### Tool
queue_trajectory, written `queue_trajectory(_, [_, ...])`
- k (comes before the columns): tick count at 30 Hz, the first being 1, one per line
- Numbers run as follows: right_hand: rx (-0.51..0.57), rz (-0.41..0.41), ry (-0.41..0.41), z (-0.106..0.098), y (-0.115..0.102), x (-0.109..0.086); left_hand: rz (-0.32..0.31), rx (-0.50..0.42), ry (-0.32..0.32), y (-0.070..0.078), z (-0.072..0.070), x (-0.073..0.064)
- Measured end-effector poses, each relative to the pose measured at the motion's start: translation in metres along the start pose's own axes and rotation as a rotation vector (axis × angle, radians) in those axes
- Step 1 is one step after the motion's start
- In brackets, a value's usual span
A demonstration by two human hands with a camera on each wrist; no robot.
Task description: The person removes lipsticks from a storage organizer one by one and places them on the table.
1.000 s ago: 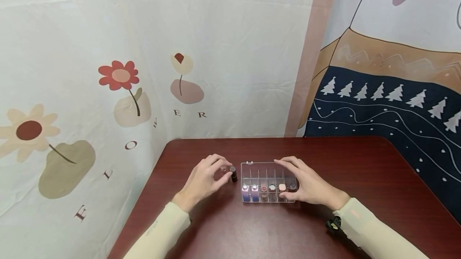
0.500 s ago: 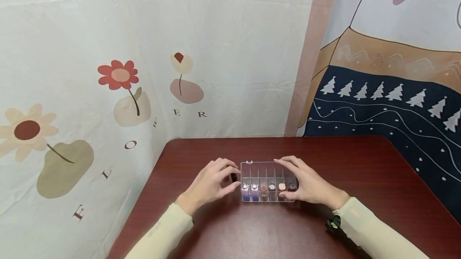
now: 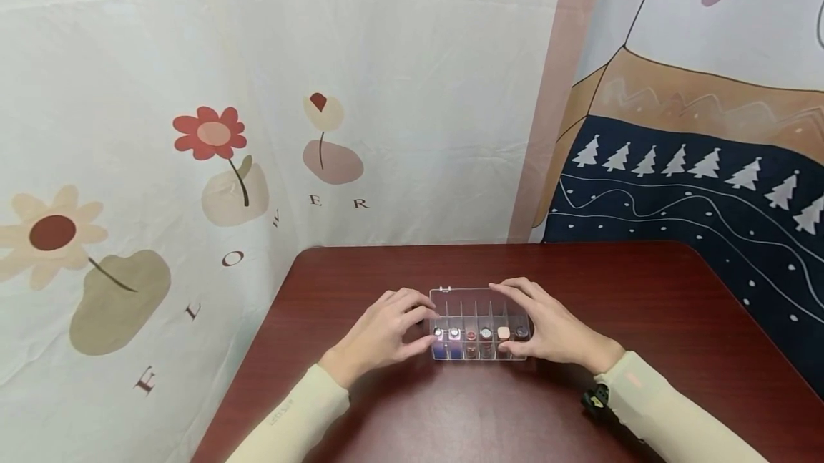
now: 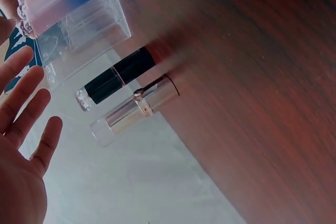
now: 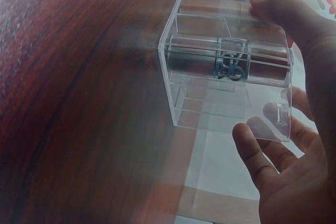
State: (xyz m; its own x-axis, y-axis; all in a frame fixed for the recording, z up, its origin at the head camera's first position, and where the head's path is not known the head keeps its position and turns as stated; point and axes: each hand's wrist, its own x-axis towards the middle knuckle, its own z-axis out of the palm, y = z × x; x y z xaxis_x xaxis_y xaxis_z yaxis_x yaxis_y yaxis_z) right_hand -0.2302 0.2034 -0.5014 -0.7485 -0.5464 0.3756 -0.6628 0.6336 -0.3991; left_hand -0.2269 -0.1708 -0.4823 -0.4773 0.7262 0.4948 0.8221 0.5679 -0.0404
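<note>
A clear divided lipstick organizer [image 3: 463,297] stands on the table, its front row filled with several lipsticks. Two have purple-blue bodies [image 3: 456,348]; one shows a peach cap [image 3: 504,333]. My right hand [image 3: 547,327] grips the organizer's right end, thumb at the front and fingers at the back. At the left end my left hand [image 3: 395,327] is spread, fingertips right at the edge. The left wrist view shows a black lipstick [image 4: 118,77] and a clear-and-gold lipstick tube [image 4: 139,109] standing beside the organizer; in the head view the left hand hides both.
The reddish-brown wooden table [image 3: 618,284] runs back to a pale curtain [image 3: 418,91] printed with flowers. A navy curtain [image 3: 650,202] with white trees hangs at the right. A dark watch-like band [image 3: 596,401] is at the right sleeve.
My left hand has moved right, from beside the two loose lipsticks to the organizer's left end, and now covers them in the head view. The right hand has kept its place.
</note>
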Motion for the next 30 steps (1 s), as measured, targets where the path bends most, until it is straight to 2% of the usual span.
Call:
queue_trajectory(8, [-0.002, -0.006, 0.002, 0.0009, 0.0008, -0.0002, 0.038, 0.017, -0.01, 0.0023, 0.0026, -0.0005])
queue_trajectory(19, [-0.004, -0.009, 0.003, 0.0012, 0.0011, 0.0002, 0.032, 0.047, -0.061, 0.0056, 0.005, -0.0011])
queue_trajectory(30, [-0.004, -0.007, 0.004, 0.0007, 0.0006, 0.0007, 0.057, 0.077, -0.057, 0.0083, 0.0051, 0.0008])
